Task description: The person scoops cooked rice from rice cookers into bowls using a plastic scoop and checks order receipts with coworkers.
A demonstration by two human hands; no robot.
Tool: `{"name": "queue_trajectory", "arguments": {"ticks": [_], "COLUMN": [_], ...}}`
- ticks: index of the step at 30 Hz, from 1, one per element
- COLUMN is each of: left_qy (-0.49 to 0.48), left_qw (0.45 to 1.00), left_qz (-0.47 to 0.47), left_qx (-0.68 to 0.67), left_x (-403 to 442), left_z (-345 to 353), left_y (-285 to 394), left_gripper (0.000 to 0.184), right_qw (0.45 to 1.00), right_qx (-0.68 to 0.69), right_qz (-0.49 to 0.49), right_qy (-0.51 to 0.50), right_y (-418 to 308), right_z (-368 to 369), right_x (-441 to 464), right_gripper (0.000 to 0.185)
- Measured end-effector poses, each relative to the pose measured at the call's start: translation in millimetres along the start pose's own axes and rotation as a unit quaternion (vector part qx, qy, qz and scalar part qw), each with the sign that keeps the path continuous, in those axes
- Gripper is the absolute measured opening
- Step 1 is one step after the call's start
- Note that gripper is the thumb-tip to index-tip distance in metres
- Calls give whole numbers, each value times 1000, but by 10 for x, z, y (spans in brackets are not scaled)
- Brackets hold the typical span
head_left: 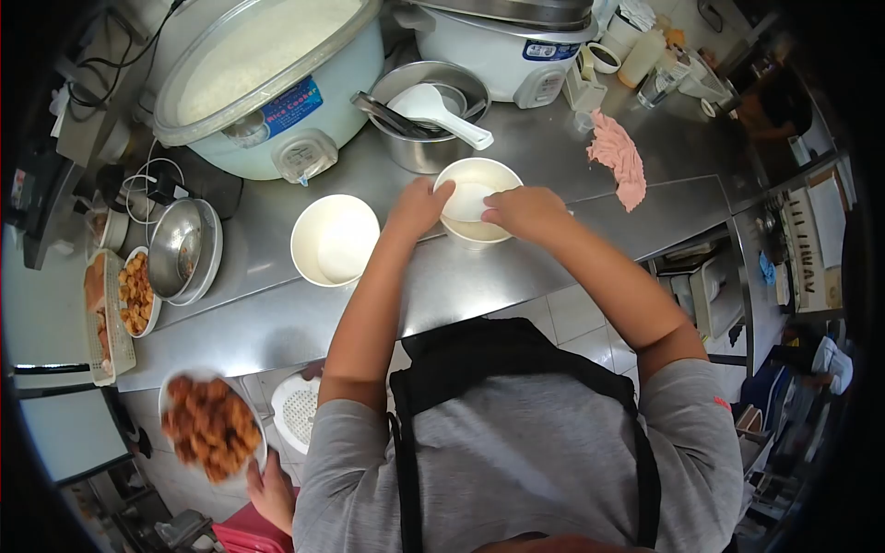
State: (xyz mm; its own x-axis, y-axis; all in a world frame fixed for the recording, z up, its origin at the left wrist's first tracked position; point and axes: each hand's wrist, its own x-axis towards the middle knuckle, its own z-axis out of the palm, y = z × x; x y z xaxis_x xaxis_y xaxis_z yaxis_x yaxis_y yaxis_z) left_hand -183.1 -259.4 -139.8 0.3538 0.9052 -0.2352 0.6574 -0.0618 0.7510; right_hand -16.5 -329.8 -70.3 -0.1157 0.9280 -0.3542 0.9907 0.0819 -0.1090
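Observation:
On the steel counter, a white bowl point(478, 175) stands between my hands, with a smaller white piece point(468, 202) inside its opening. My left hand point(420, 205) pinches that piece at its left side. The fingers of my right hand point(529, 211) close on its right side. To the left stands an empty white bowl point(336, 241). Behind my hands, a steel pot point(433, 152) holds a white rice paddle point(454, 123) and dark-handled utensils.
Two rice cookers point(277, 111) point(502, 57) stand at the back. A pink cloth point(618, 158) lies on the right. Steel bowls point(175, 249) and food baskets are on the left. Another person's hand point(270, 493) holds a bowl of fried pieces point(210, 428) at lower left.

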Motion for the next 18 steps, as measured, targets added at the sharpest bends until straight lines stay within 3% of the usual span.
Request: {"name": "queue_trajectory", "arguments": {"ticks": [2,11,15,17,18], "left_qy": [79,128,62,5,10], "left_qw": [993,987,985,981,986], "left_qz": [82,82,8,-79,-64], "left_qx": [-5,-56,-161,-176,-154], "left_x": [148,121,183,-148,-156], "left_z": [76,268,394,230,257], "left_y": [21,-104,-223,109,57], "left_gripper": [30,27,33,37,38], "right_qw": [1000,997,996,996,996], "right_qx": [-6,-70,-64,-63,-63], "right_qz": [-1,-27,-32,-27,-25], "right_qy": [1,9,55,63,61], "right_y": [-1,16,107,101,116], "right_z": [78,-1,-94,-170,-165], "right_x": [71,-30,17,99,143], "right_gripper": [29,29,31,32,32]}}
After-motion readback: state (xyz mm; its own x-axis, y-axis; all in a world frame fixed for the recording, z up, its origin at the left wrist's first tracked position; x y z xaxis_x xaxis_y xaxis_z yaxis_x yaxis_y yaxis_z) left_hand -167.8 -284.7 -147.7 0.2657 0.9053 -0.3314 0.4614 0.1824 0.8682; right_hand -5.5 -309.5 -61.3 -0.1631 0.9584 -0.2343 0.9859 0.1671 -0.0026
